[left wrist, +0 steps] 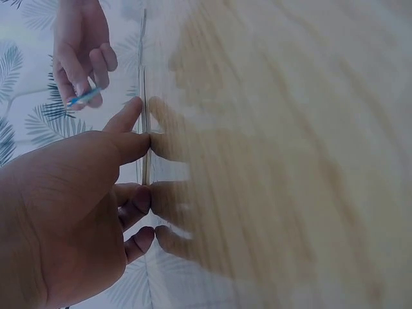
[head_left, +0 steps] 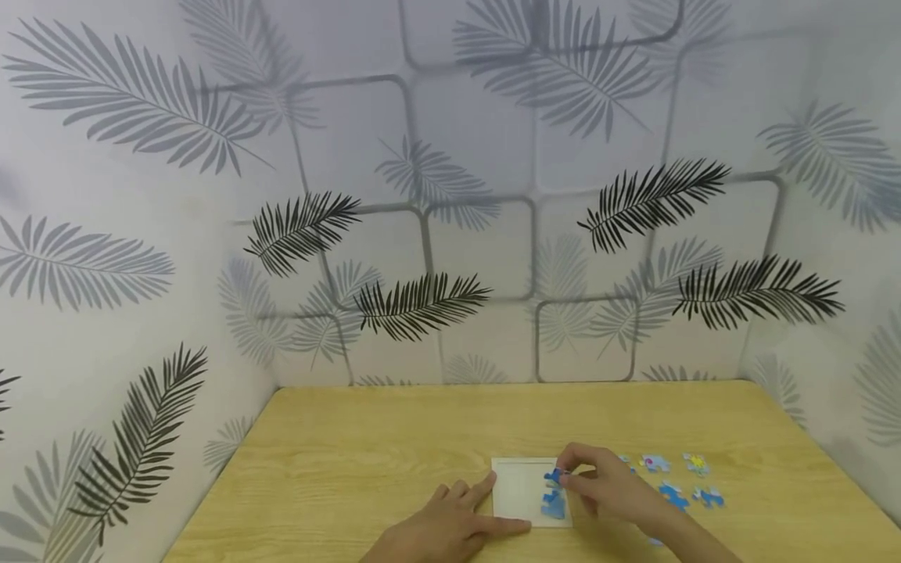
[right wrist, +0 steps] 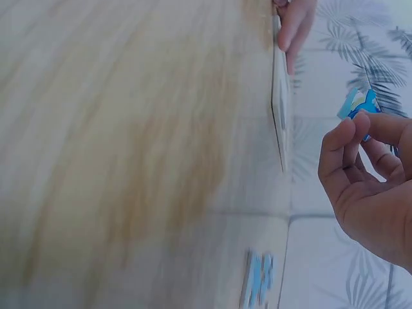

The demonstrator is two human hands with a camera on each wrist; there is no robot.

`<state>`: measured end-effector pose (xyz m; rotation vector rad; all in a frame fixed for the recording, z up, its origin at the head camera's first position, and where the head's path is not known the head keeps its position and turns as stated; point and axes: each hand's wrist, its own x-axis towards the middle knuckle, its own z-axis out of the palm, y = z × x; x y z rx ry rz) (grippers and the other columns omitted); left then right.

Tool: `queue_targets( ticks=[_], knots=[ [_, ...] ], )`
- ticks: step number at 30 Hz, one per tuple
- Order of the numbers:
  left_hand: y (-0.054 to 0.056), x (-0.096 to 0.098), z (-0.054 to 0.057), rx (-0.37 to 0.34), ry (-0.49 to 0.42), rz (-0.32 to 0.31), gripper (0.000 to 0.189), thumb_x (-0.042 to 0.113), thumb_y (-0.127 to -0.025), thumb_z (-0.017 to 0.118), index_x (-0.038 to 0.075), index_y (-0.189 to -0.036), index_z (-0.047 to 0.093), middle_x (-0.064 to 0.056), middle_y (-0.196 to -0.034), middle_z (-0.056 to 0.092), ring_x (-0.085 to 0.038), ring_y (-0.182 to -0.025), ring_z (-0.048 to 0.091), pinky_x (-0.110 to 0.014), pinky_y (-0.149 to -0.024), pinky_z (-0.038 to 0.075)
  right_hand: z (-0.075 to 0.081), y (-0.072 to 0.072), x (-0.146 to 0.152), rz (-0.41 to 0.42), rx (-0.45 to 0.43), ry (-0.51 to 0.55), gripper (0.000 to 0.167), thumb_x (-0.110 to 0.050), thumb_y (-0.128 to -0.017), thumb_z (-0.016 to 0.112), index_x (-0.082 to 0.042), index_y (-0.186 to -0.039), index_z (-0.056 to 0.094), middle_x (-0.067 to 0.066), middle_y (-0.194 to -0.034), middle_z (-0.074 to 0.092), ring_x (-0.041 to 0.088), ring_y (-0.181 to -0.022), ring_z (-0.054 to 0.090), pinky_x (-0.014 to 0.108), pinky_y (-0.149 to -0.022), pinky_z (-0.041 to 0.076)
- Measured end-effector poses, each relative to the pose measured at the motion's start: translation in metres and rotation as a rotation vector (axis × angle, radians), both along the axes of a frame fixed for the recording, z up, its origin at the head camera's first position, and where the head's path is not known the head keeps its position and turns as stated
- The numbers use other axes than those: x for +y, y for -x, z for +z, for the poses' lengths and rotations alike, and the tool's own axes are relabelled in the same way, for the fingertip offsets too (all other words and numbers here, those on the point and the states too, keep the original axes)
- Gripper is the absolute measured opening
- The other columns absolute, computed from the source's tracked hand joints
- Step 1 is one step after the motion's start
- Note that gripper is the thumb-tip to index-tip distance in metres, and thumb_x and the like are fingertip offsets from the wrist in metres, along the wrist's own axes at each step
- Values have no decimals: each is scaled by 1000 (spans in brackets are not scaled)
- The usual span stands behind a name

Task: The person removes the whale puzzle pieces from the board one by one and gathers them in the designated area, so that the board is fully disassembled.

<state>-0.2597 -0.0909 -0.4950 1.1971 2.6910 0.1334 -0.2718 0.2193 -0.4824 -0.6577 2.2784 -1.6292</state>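
A pale square puzzle tray (head_left: 517,493) lies flat on the wooden table. My left hand (head_left: 449,525) is at its left side, fingers spread, with one fingertip on the left edge and another along the front edge. Between the thumb and fingertips of my right hand (head_left: 611,483) is a small blue jigsaw piece (right wrist: 360,106), pinched above the tray's right side. Just below that piece in the head view, joined blue jigsaw pieces (head_left: 553,507) sit inside the tray near its right rim. The left wrist view shows my left fingertips right at the tray's thin edge.
Several loose jigsaw pieces lie right of the tray, among them a yellow-patterned piece (head_left: 696,463), a pale piece with a pink swirl (head_left: 655,463) and a blue piece (head_left: 708,496). Behind the table (head_left: 366,438) stands a leaf-patterned wall (head_left: 486,258).
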Motion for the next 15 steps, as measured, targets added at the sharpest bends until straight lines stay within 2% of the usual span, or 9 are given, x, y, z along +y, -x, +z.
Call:
queue_targets(
  ticks=[5, 11, 15],
  knots=[
    [-2, 0, 1, 37, -23, -27, 60, 27, -108, 57, 64, -151, 37, -10, -170, 29, -37, -136, 50, -58, -105, 44, 5, -7, 35, -4, 25, -13, 20, -16, -107, 60, 2, -115, 64, 13, -99, 59, 4, -55, 49, 23, -51, 47],
    [-3, -3, 2, 204, -45, -115, 61, 23, -106, 59, 57, -153, 41, -19, -165, 36, -23, -112, 53, -47, -94, 49, 3, -16, 85, -14, 82, -42, 16, -10, -106, 60, 3, -115, 62, 6, -90, 60, 2, -54, 46, 21, -46, 43],
    [-1, -4, -1, 260, -53, -137, 60, 21, -106, 58, 55, -153, 43, -22, -163, 38, -24, -113, 54, -45, -92, 50, -1, -23, 117, -3, 76, -64, 11, -6, -104, 60, 3, -111, 59, -1, -82, 60, 1, -52, 41, 23, -43, 39]
  ],
)
